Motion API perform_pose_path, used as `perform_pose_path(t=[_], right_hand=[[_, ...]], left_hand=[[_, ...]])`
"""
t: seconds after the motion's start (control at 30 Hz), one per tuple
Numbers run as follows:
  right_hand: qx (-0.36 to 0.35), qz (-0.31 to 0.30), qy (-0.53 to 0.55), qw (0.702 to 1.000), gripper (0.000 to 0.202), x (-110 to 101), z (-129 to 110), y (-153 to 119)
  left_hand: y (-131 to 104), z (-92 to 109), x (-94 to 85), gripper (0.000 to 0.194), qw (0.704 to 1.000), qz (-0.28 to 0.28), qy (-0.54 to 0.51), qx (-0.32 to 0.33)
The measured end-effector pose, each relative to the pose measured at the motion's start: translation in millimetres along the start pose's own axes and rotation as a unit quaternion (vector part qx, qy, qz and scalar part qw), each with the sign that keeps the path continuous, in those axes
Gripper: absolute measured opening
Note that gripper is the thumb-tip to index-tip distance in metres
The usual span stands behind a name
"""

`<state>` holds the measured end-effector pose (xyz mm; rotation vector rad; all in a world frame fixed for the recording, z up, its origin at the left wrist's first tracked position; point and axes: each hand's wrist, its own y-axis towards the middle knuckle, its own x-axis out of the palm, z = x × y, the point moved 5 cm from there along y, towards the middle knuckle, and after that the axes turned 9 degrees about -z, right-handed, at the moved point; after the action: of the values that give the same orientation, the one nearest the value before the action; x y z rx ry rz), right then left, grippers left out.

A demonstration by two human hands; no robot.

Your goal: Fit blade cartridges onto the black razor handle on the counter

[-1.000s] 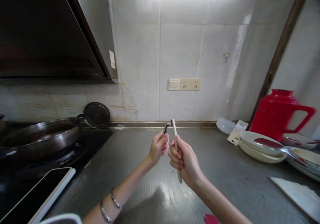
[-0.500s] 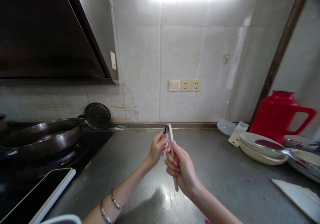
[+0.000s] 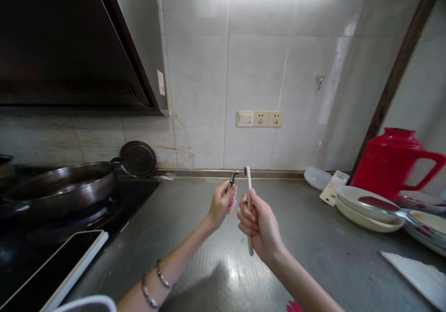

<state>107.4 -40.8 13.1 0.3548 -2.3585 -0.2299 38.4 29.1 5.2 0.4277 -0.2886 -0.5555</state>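
Left hand (image 3: 221,201) and right hand (image 3: 259,224) are both raised over the grey worktop (image 3: 195,251), close beside each other with a narrow gap between them. Each is closed around something. The left pinches a small dark tool (image 3: 232,179) between thumb and curled fingers; its bent metal tip sticks up above the thumb and points to the right, though it is too small to tell what it is. The right is wrapped in a loose fist around a slim pale brush (image 3: 248,180), held nearly upright. The brush's head rises above the right thumb, its dark bristles turned left towards the metal tip, just beside it but apart; the handle's lower end comes out below the fist.

Well to the left, a metal pan (image 3: 66,191) sits on the black hob (image 3: 137,196), with a white-edged phone (image 3: 59,270) nearer the left forearm. Well to the right are a red flask (image 3: 390,165), stacked dishes (image 3: 365,217) and a white sheet (image 3: 416,275).
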Motion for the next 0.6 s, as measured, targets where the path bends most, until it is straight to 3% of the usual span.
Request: perform_pose_path(t=[0.23,0.43,0.6], right_hand=[[0.041,-0.001,0.023,0.999,0.03,0,11,0],[0.012,-0.002,0.011,1.0,0.03,1,2,3],[0.043,-0.006,0.012,0.999,0.032,0,10,-1]], left_hand=[[1,-1,-1.8,0.038,1.0,0.01,0.007,0.006],[0,0,-1.8,0.037,1.0,0.007,0.02,0.004],[1,0,-2.7,0.037,1.0,0.014,0.013,0.012]])
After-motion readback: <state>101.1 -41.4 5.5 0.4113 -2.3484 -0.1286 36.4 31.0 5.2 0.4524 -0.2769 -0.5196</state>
